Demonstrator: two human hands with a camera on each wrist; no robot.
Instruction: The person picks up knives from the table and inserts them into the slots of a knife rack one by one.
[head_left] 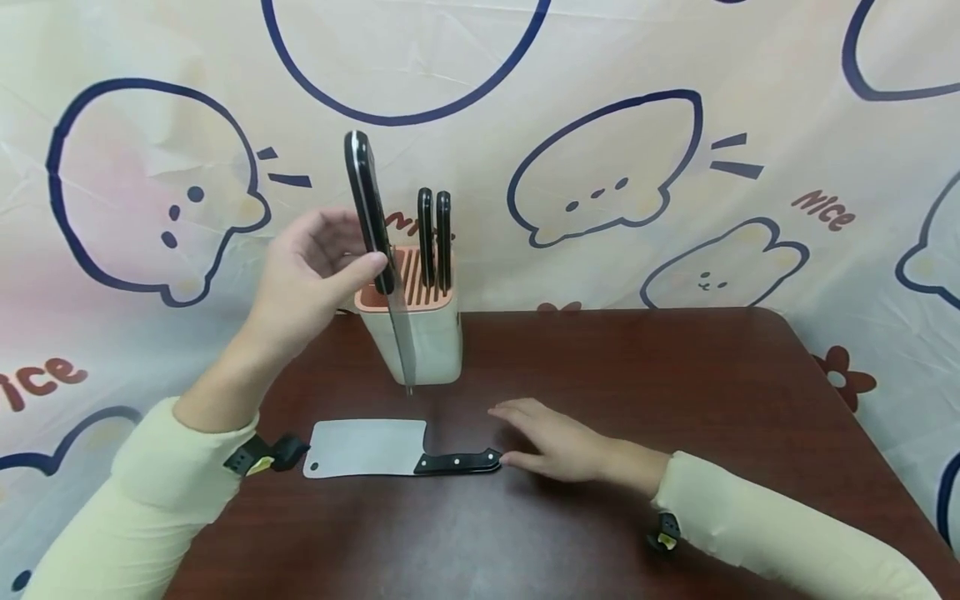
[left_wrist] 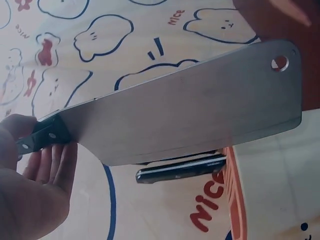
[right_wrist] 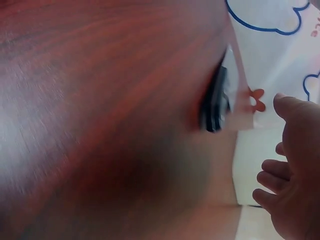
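My left hand (head_left: 300,279) grips the black riveted handle of a cleaver (left_wrist: 185,105), held up at the front left of the knife block (head_left: 431,346). Its blade points down, seen nearly edge-on from the head and broadside in the left wrist view. A second cleaver (head_left: 367,448) lies flat on the table, handle to the right. Beside that handle's end is my right hand (head_left: 555,442), fingers extended and holding nothing; whether the thumb touches the handle, I cannot tell. The right wrist view shows the right hand (right_wrist: 300,165) with fingers spread, near the lying cleaver's blurred handle (right_wrist: 215,102).
Two black-handled knives (head_left: 444,242) stand in the block's slotted orange top. The block is cream-coloured and stands at the back of the dark reddish-brown table (head_left: 637,383). Behind it hangs a cloth (head_left: 465,158) printed with cartoon outlines.
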